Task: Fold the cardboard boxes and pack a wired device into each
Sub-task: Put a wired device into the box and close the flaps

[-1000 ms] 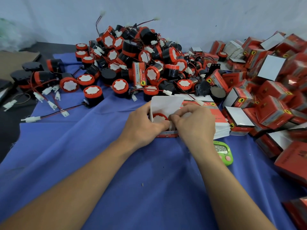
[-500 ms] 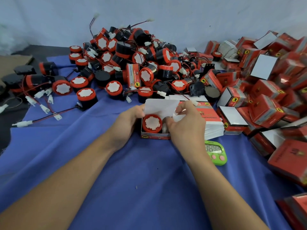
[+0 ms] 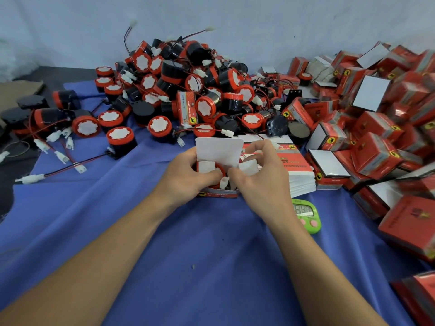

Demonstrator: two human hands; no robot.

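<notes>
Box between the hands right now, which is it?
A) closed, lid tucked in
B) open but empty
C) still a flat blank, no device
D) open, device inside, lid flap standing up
D: the box sits between the left hand and right hand, its white lid flap upright and the red-rimmed device visible inside.

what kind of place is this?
Probably a small hand-packing bench: a heap of wired devices, a pile of red boxes, a stack of flat cartons, a green timer.
</notes>
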